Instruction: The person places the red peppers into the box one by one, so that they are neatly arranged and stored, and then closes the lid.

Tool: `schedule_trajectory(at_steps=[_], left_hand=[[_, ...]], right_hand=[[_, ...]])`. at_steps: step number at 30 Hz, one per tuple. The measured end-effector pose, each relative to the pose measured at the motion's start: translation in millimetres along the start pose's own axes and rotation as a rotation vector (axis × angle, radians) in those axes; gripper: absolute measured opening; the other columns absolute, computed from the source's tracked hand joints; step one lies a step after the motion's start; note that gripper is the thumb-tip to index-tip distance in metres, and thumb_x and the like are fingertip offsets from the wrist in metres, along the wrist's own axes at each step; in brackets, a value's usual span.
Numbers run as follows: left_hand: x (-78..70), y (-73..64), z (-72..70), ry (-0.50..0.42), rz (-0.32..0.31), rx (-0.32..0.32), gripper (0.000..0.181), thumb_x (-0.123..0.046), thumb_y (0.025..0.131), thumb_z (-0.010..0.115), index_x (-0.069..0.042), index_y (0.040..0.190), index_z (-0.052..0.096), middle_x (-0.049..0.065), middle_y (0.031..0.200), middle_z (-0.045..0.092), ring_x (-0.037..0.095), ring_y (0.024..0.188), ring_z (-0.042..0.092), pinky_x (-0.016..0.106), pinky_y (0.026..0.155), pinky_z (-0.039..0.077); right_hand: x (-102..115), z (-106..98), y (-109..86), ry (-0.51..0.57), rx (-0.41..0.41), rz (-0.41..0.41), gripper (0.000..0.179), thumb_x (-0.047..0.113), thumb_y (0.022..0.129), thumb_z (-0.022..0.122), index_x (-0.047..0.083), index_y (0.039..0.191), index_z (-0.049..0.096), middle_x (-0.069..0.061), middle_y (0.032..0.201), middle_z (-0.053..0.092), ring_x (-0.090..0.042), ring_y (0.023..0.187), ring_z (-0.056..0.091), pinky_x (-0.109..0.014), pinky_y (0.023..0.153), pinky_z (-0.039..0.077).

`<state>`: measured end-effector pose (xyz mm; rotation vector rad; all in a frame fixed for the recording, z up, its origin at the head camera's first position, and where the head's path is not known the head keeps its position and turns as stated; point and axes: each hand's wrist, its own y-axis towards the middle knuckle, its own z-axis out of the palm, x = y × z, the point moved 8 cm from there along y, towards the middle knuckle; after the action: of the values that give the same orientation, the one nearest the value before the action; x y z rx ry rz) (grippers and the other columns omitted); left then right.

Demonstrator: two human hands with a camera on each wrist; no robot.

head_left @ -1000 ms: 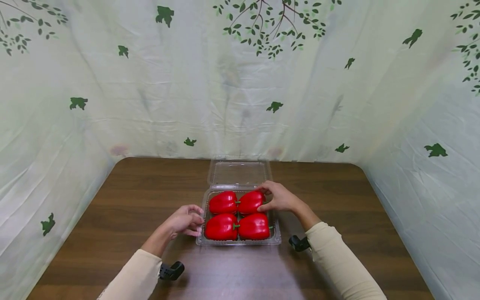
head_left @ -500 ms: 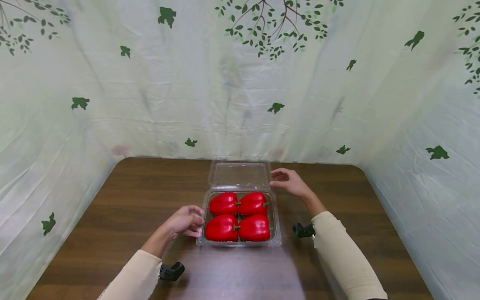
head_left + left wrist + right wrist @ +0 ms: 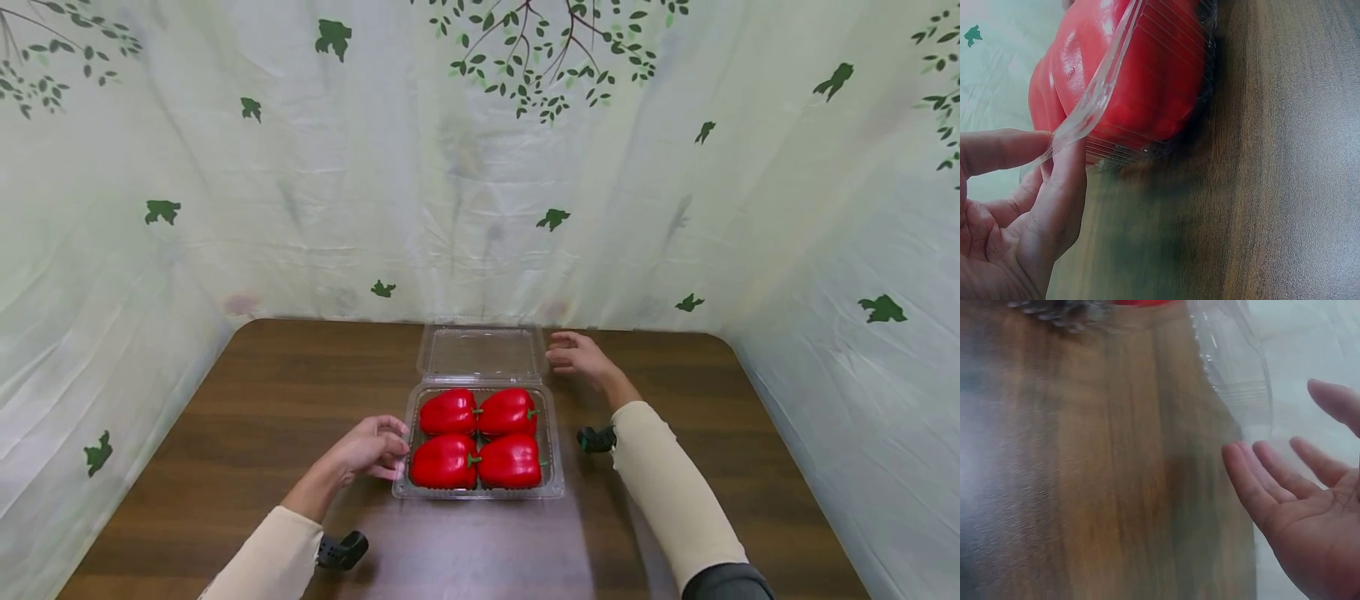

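Observation:
Several glossy red bell peppers (image 3: 510, 461) with green stems sit in two rows inside a clear plastic clamshell container (image 3: 480, 492). Its transparent lid (image 3: 480, 354) lies folded back on the far side. At the container's left edge, my left hand (image 3: 371, 447) pinches the rim (image 3: 1099, 94) between thumb and fingers, as the left wrist view shows. My right hand (image 3: 581, 357) is beside the right edge of the lid with its fingers extended and nothing in them. In the right wrist view, the right hand's fingertips (image 3: 1232, 453) are close to the lid's corner; contact cannot be made out.
The container rests on a brown wood-grain table (image 3: 300, 375). Behind it hangs a pale curtain (image 3: 360, 183) with printed leaves, which also runs along both sides. Black wrist devices (image 3: 343, 550) are on both forearms.
My right hand has let go of the far right bell pepper and moved away and back to the lid's right side. The left hand has stayed at the container's left rim.

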<state>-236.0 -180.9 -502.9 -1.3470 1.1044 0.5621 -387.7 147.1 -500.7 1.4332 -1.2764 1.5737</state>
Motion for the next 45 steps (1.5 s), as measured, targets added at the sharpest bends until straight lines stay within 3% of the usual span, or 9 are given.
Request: schedule_trajectory(at_steps=[5, 13, 18, 22, 25, 35, 41, 45], left_hand=[[-1.2, 0.4, 1.2, -0.014, 0.021, 0.018, 0.029, 0.0, 0.09, 0.055, 0.004, 0.117, 0.044, 0.011, 0.077, 0.057, 0.018, 0.06, 0.058, 0.033, 0.059, 0.059], [-1.9, 0.6, 2.2, -0.018, 0.023, 0.03, 0.03, 0.0, 0.091, 0.055, 0.005, 0.118, 0.043, 0.01, 0.077, 0.057, 0.018, 0.06, 0.059, 0.033, 0.059, 0.059], [-1.9, 0.8, 0.6, -0.012, 0.015, 0.014, 0.03, 0.0, 0.09, 0.056, 0.004, 0.118, 0.043, 0.011, 0.078, 0.056, 0.019, 0.06, 0.058, 0.033, 0.059, 0.059], [-1.2, 0.0, 0.6, -0.022, 0.011, 0.014, 0.03, 0.001, 0.09, 0.055, 0.004, 0.117, 0.043, 0.011, 0.077, 0.056, 0.019, 0.06, 0.058, 0.033, 0.058, 0.059], [-0.9, -0.2, 1.1, -0.028, 0.014, 0.017, 0.03, 0.001, 0.09, 0.056, 0.005, 0.117, 0.043, 0.01, 0.077, 0.056, 0.019, 0.059, 0.058, 0.033, 0.058, 0.059], [-0.1, 1.2, 1.2, -0.027, 0.015, 0.02, 0.03, 0.001, 0.09, 0.056, 0.004, 0.117, 0.043, 0.01, 0.077, 0.056, 0.019, 0.06, 0.058, 0.034, 0.059, 0.059], [1.4, 2.4, 1.8, -0.038, 0.016, 0.023, 0.029, 0.001, 0.09, 0.055, 0.004, 0.117, 0.043, 0.01, 0.077, 0.055, 0.018, 0.06, 0.058, 0.033, 0.058, 0.059], [2.7, 3.4, 2.4, -0.044, 0.011, 0.018, 0.029, 0.003, 0.089, 0.055, 0.004, 0.116, 0.043, 0.01, 0.077, 0.055, 0.018, 0.059, 0.058, 0.033, 0.058, 0.059]], right_hand=[[-2, 2, 7.4, 0.062, 0.06, 0.046, 0.054, 0.005, 0.102, 0.041, -0.008, 0.148, 0.016, -0.033, 0.145, 0.033, -0.044, 0.131, 0.039, -0.051, 0.109, 0.035], [-4, 9, 13.3, 0.099, 0.122, 0.07, 0.056, 0.001, 0.101, 0.04, -0.012, 0.147, 0.011, -0.034, 0.148, 0.027, -0.045, 0.132, 0.037, -0.05, 0.108, 0.036], [-6, 12, 15.6, 0.106, 0.136, 0.058, 0.053, -0.004, 0.1, 0.038, -0.013, 0.146, 0.014, -0.036, 0.145, 0.031, -0.043, 0.124, 0.048, -0.048, 0.104, 0.042], [-7, 14, 18.1, 0.098, 0.128, 0.053, 0.053, -0.006, 0.098, 0.042, -0.012, 0.146, 0.02, -0.036, 0.141, 0.036, -0.027, 0.104, 0.063, -0.042, 0.097, 0.049], [-7, 12, 19.1, 0.111, 0.102, 0.055, 0.053, -0.007, 0.096, 0.046, -0.011, 0.145, 0.023, -0.033, 0.139, 0.038, -0.019, 0.093, 0.065, -0.039, 0.092, 0.053], [3, 11, 17.1, 0.133, 0.051, 0.037, 0.05, -0.009, 0.095, 0.047, -0.009, 0.14, 0.026, -0.031, 0.14, 0.04, -0.026, 0.102, 0.062, -0.036, 0.084, 0.056], [10, 7, 16.6, 0.182, -0.009, 0.03, 0.041, -0.015, 0.09, 0.051, 0.001, 0.124, 0.034, -0.028, 0.138, 0.046, -0.02, 0.092, 0.065, -0.037, 0.086, 0.055], [15, 6, 12.0, 0.23, -0.018, -0.001, 0.04, -0.019, 0.088, 0.05, 0.005, 0.117, 0.037, -0.029, 0.14, 0.044, -0.023, 0.096, 0.065, -0.037, 0.086, 0.056]])
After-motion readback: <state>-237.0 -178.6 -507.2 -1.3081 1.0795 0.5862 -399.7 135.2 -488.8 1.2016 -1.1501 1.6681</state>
